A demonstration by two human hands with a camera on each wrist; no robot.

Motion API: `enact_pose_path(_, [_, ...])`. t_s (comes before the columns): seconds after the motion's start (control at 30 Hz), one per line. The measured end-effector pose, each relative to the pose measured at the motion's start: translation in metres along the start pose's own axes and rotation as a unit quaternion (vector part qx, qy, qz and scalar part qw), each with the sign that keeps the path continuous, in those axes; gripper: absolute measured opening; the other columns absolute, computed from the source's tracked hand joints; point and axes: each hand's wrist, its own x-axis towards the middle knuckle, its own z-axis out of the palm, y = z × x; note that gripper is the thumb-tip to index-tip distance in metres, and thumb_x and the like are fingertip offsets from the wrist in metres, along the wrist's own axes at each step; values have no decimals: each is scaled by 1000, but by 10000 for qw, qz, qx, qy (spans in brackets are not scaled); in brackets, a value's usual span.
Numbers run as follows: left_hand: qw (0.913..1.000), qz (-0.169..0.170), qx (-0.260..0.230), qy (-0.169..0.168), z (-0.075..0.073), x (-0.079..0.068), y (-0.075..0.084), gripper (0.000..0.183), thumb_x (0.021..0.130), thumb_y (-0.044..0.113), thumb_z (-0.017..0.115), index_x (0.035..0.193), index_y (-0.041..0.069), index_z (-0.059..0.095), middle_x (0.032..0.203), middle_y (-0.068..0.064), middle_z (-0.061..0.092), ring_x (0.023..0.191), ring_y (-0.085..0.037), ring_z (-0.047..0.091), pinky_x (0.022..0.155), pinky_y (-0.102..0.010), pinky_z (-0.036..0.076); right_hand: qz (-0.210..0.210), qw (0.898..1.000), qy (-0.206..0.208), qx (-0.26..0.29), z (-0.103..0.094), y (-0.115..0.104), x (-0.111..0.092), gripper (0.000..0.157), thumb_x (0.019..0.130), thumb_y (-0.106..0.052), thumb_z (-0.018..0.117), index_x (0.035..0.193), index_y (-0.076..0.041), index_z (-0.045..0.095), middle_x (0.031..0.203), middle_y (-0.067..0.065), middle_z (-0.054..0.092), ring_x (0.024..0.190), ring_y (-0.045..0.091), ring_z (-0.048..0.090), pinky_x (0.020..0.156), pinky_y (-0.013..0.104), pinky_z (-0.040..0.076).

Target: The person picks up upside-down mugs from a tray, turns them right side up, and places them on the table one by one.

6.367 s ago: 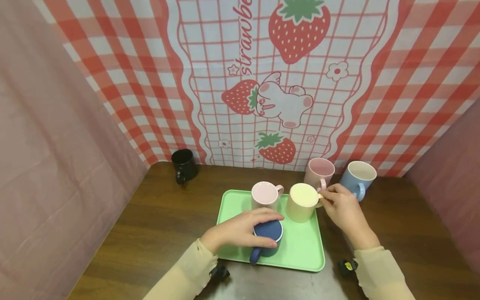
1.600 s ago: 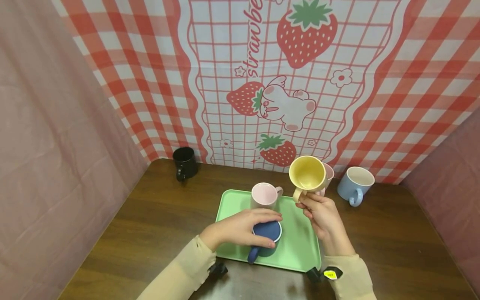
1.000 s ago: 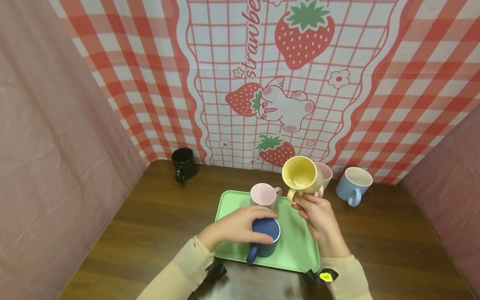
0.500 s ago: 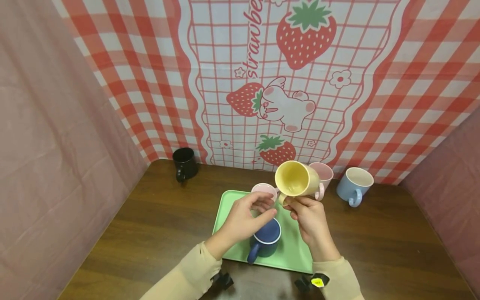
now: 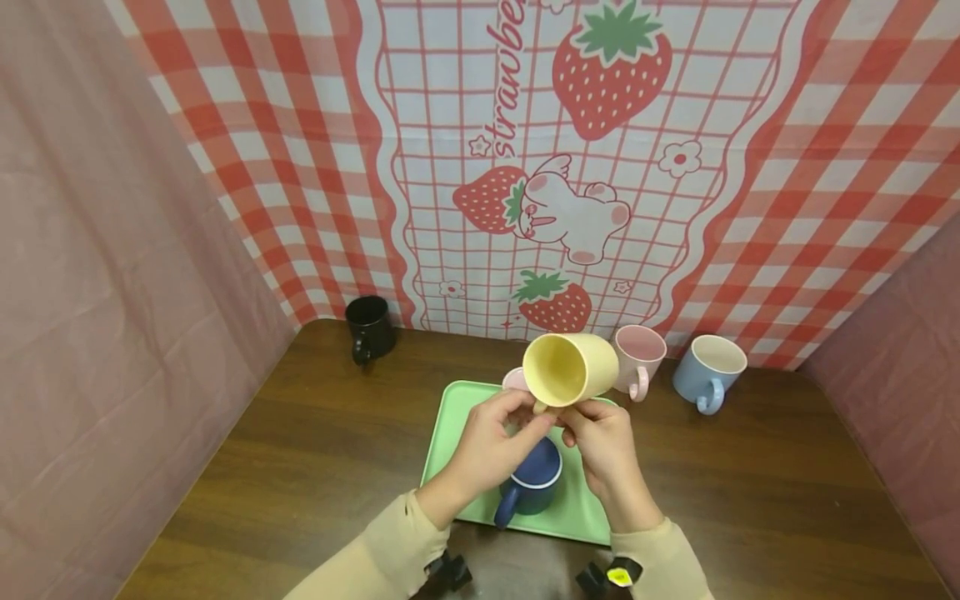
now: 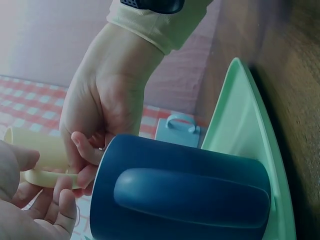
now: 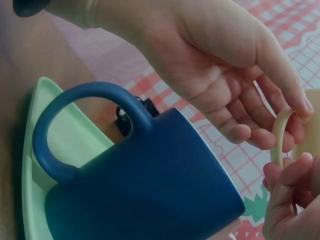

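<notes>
Across the wooden counter (image 5: 285, 467), a green tray (image 5: 453, 408) is lying, bearing an upright navy mug (image 5: 538, 502); a light pink mug (image 5: 514, 379) is mostly hiding near its 12 o'clock edge. Beyond the tray, a black mug (image 5: 373, 335) is standing at 10 o'clock, a deeper pink mug (image 5: 628, 367) between 1 and 2, a pale blue mug (image 5: 696, 379) at 2. Over the tray's 12 o'clock side, a yellow mug (image 5: 597, 367) is hanging tilted, its mouth facing roughly 9 o'clock. Judging progress, its handling is seemingly sitting midway: lifting is looking done, setting down is remaining. The right hand (image 5: 607, 450) is pinching its handle (image 6: 47, 178) between thumb and fingers; the left hand (image 5: 486, 442) is pinching the same handle, its fingers loosely curling.
</notes>
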Motion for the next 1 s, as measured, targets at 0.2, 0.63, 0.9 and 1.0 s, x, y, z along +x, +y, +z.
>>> enact_pose_path(0.2, [9999, -72, -104, -66, 2, 0, -13, 8, 97, 17, 70, 101, 11, 73, 88, -1, 72, 79, -10, 63, 71, -26, 54, 8, 9999, -102, -11, 3, 0, -4, 23, 90, 15, 58, 82, 2, 75, 68, 4, 68, 53, 10, 54, 48, 19, 41])
enact_pose_path(0.63, [9918, -661, -793, -757, -3, 2, -11, 20, 103, 16, 60, 100, 0, 71, 91, -14, 72, 71, -13, 62, 68, -32, 57, -48, 9995, -272, -125, 2, 0, -5, 22, 92, 10, 62, 78, -2, 75, 64, 3, 62, 49, 10, 50, 47, 20, 43])
enact_pose_path(0.9, [9926, -685, -859, -521, -2, 3, -12, 20, 102, 15, 60, 97, -2, 70, 89, -16, 73, 68, -12, 60, 64, -28, 54, -94, 9973, -582, -433, 0, -1, -4, 15, 96, -1, 66, 101, 11, 72, 71, 3, 67, 52, 10, 52, 50, 19, 46])
enact_pose_path(1.0, [9926, -568, -1004, -385, -1, 3, -13, 19, 101, 12, 60, 96, -3, 69, 88, -18, 73, 68, -13, 60, 64, -26, 54, -177, 9952, -747, -614, -2, -3, -3, 21, 97, -8, 69, 105, 11, 72, 74, 2, 69, 52, 10, 52, 51, 20, 47])
